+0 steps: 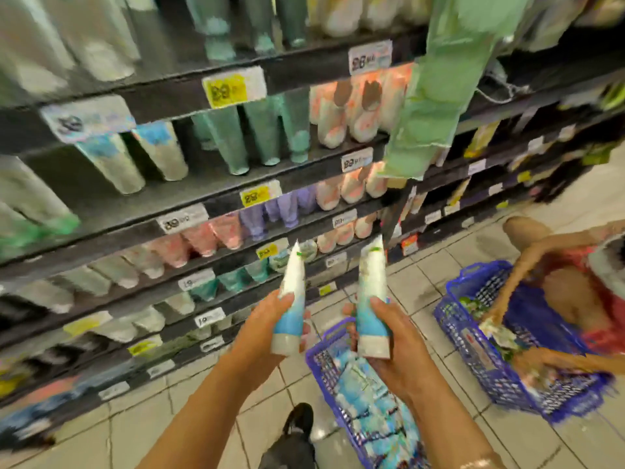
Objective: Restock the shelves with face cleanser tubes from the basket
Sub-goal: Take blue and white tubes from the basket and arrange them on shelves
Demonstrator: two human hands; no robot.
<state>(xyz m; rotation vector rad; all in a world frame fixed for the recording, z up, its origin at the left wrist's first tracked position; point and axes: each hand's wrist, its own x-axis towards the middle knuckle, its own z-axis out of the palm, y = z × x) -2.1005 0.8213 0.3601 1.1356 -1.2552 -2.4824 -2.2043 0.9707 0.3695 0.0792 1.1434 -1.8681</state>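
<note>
A shop aisle with a pale tiled floor [209, 394] runs along dark metal shelves [189, 194] that fill the left and far side of the scene, stocked with upright tubes in green, pink, purple and white behind yellow and white price tags; the picture is blurred, so no label can be read.

Both forearms reach forward from the near edge. The left hand [270, 319] is raised with the palm turned inward, its fingers [282, 297] curled round the lower part of a white face cleanser tube with a blue band and a white cap [291, 299]. The right hand [389, 336] mirrors it just to the right, its fingers [382, 308] wrapped round a second white-and-blue face cleanser tube [372, 299]. Both tubes stand nearly upright, cap end down, crimped end pointing up toward the shelves, near each other but apart.

Below the hands, on the floor, sits a blue plastic mesh basket [324, 363] holding more blue-and-white tubes lying in a heap. A black shoe [299, 421] shows at its left.

To the right, a second blue mesh basket [473, 336] stands on the floor, and another person's bare arm [527, 269] reaches into it.
</note>
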